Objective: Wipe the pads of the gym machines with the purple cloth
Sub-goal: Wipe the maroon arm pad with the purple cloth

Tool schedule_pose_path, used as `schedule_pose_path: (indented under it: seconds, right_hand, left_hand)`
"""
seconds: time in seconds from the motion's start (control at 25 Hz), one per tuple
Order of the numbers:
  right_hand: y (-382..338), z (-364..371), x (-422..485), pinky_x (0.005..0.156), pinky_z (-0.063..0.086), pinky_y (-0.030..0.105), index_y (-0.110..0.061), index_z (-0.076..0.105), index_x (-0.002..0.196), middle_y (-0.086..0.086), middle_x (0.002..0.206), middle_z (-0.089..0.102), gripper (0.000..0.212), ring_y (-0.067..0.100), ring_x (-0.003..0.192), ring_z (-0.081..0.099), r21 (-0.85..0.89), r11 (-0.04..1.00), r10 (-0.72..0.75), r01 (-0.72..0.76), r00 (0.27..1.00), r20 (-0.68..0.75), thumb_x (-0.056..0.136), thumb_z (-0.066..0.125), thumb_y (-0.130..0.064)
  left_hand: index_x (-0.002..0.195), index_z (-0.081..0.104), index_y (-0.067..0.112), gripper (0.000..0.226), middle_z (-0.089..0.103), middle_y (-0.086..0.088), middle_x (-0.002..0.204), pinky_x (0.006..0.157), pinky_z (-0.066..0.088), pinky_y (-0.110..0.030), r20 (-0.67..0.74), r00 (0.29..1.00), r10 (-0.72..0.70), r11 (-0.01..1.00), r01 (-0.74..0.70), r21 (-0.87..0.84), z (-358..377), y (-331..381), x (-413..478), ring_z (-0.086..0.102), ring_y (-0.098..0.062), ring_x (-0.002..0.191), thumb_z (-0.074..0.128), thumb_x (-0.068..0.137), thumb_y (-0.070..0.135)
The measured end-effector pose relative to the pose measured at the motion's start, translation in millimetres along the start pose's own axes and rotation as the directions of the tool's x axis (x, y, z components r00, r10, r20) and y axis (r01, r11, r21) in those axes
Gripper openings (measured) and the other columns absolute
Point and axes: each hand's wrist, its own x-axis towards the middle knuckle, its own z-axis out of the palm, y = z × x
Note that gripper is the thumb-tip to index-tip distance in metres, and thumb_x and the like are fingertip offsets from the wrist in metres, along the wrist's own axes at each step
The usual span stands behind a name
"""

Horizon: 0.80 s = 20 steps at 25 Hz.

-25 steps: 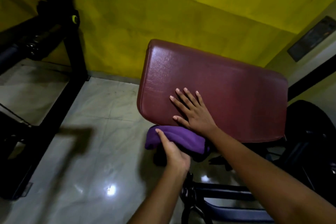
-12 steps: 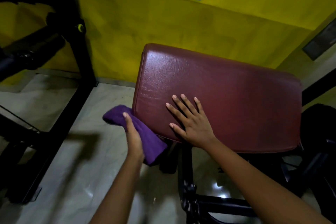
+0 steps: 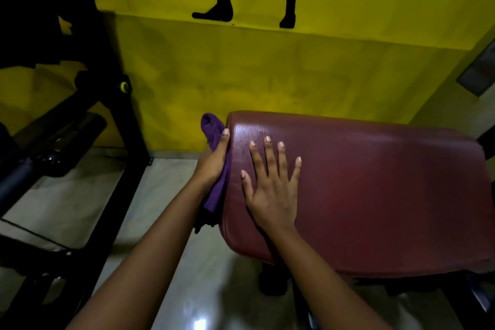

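A dark red padded rest (image 3: pixel 375 190) fills the right half of the view, tilted toward me. My left hand (image 3: pixel 213 162) presses the purple cloth (image 3: pixel 214 131) against the pad's left side edge, fingers wrapped around the cloth; the cloth sticks out above the hand and hangs below it. My right hand (image 3: pixel 270 185) lies flat on the pad's top near its left end, fingers spread, holding nothing.
A black machine frame (image 3: pixel 117 104) with a padded roller (image 3: pixel 32 166) stands at the left. A yellow wall (image 3: pixel 267 75) with a black painted figure rises behind the pad. Pale glossy floor tiles (image 3: pixel 166 195) lie below, and the pad's black stand (image 3: pixel 273 284) is underneath.
My left hand carried the cloth from under the pad's front edge, around the lower left corner, up along the left side edge. My right hand stayed flat on the pad.
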Motion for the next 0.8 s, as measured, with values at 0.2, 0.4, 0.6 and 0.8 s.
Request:
schedule_pose_path:
  seconds: [0.2, 0.4, 0.6, 0.8]
  right_hand:
    - [-1, 0, 1, 0.113, 0.011, 0.055, -0.03, 0.022, 0.147, 0.0, 0.156, 0.02, 0.057, 0.022, 0.144, 0.015, -0.026, 1.0, 0.01, -0.011, 1.0, -0.016, 0.094, 0.029, -0.049]
    - [-3, -3, 0, 0.114, 0.009, 0.054, -0.029, 0.025, 0.146, 0.0, 0.156, 0.02, 0.057, 0.022, 0.144, 0.015, -0.059, 0.998, 0.016, -0.016, 1.0, 0.013, 0.093, 0.03, -0.049]
    - [-3, -8, 2, 0.115, 0.006, 0.055, -0.03, 0.018, 0.148, -0.001, 0.157, 0.013, 0.059, 0.02, 0.145, 0.007, -0.007, 0.999, 0.048, -0.048, 0.991, 0.122, 0.093, 0.021, -0.052]
    - [-29, -42, -35, 0.118, 0.005, 0.046, -0.028, 0.015, 0.148, -0.005, 0.157, 0.005, 0.066, 0.012, 0.144, -0.002, 0.351, 0.931, 0.026, -0.104, 0.975, 0.219, 0.088, 0.018, -0.055]
  left_hand:
    - [0.13, 0.053, 0.026, 0.087, 0.059, -0.009, 0.129, 0.105, 0.04, -0.041, -0.027, 0.999, -0.031, 0.997, 0.033, 0.071, 3, 42, 25, 0.055, -0.028, 0.118, 0.033, 0.068, 0.085]
    - [0.14, 0.039, 0.027, 0.074, 0.054, -0.013, 0.134, 0.107, 0.036, -0.045, -0.134, 0.991, -0.019, 0.986, 0.041, 0.164, 7, 5, -45, 0.05, -0.034, 0.123, 0.024, 0.084, 0.074]
    - [0.129, 0.048, 0.018, 0.083, 0.06, -0.014, 0.123, 0.101, 0.044, -0.044, -0.066, 0.975, -0.211, 0.976, 0.214, 0.043, 0, -47, -115, 0.057, -0.031, 0.109, 0.022, 0.077, 0.077]
    - [0.136, 0.041, 0.016, 0.068, 0.057, -0.016, 0.124, 0.095, 0.047, -0.039, -0.067, 0.968, -0.242, 0.968, 0.236, -0.087, -28, -48, -141, 0.057, -0.031, 0.109, 0.026, 0.09, 0.063]
